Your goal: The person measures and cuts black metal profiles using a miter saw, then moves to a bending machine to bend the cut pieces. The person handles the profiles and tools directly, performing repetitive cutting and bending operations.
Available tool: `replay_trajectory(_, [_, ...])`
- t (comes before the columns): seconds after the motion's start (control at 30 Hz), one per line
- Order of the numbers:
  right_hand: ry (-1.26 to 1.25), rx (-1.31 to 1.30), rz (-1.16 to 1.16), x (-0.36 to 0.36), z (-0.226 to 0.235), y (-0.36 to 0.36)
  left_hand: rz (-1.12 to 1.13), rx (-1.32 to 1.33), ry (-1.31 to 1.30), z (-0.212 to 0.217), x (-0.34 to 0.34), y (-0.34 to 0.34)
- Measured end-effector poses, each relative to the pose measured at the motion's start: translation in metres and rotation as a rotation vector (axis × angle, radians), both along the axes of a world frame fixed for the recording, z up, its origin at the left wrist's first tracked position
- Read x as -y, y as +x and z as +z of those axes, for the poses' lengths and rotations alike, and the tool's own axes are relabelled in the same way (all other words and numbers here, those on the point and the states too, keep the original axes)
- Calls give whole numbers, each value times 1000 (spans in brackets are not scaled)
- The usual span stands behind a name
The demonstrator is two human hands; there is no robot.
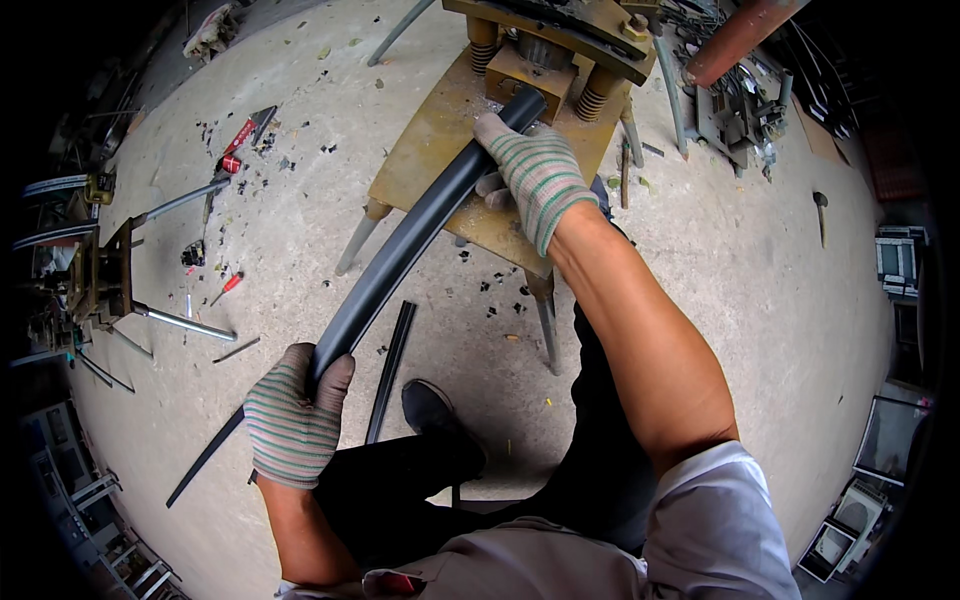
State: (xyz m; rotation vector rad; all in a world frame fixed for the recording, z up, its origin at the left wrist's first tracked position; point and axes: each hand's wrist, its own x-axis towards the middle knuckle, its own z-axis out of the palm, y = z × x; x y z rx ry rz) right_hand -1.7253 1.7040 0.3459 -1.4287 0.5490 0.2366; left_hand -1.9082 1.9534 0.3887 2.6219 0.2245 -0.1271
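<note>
A long dark grey, slightly curved profile strip (400, 243) runs slantwise in front of me. My left hand (295, 415), in a striped knit glove, is closed around its lower part. Near the upper end, my right hand (532, 178), gloved alike, grips the strip with thumb and fingers. That end lies against the block of a metal press (530, 75) with coil springs, or just in front of it; I cannot tell whether they touch. The press stands on a yellowish metal table (425, 140) with legs. Below my left hand a thinner dark length (205, 455) shows; whether it belongs to the held strip is unclear.
Another dark strip (392, 370) lies on the floor by my shoe (428, 408). Leftward are a red-handled screwdriver (230, 287), black scraps and a second metal stand (118, 270). A hammer (821, 215) lies far right. A rusty red pipe (740, 42) slants at upper right.
</note>
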Motion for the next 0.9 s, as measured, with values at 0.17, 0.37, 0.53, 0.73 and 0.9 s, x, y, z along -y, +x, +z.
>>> replay_trajectory(0.17, [-1,3,17,0,5,-2,-9,-62,-36,0,-6,3])
replay_trajectory(0.37, [38,30,29,3,-3,5,10,-34,4,4,0,3])
replay_trajectory(0.53, [9,-22,89,7,4,3,0,-25,-4,2,4,-5])
replay_trajectory(0.73, [20,-4,90,8,2,2,-15,36,49,1,12,-11])
replay_trajectory(0.9, [3,9,92,9,2,0,42,-68,-39,10,21,-10])
